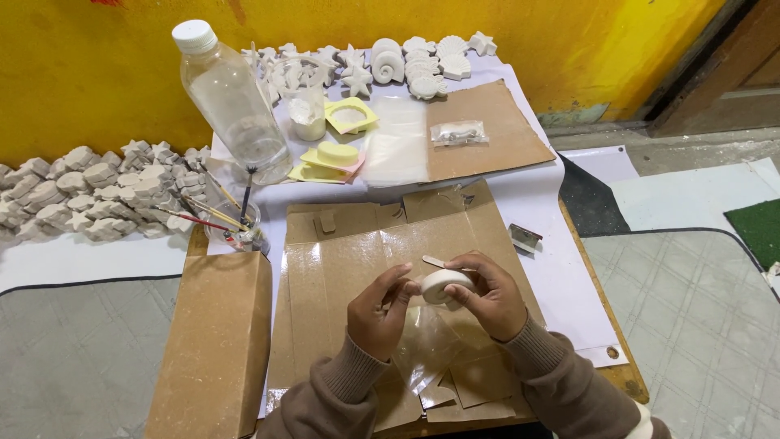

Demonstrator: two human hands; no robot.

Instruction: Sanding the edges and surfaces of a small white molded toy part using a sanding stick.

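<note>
Both my hands are together over a flattened cardboard sheet [341, 252] covered with clear tape. My right hand [487, 297] grips a small round white plaster piece [443, 284] and also holds a thin flat stick [435, 261] that pokes out above its fingers. My left hand [378, 313] touches the left edge of the same white piece with its fingertips. The piece is lifted a little above the cardboard.
A clear plastic bottle [231, 97] and a glass of paintbrushes [236, 223] stand at the back left. Yellow moulds [333, 158] and white shell and star casts [406, 61] lie further back. More casts [89, 191] are piled left. A brown box [215, 341] sits near left; a metal clip [524, 237] right.
</note>
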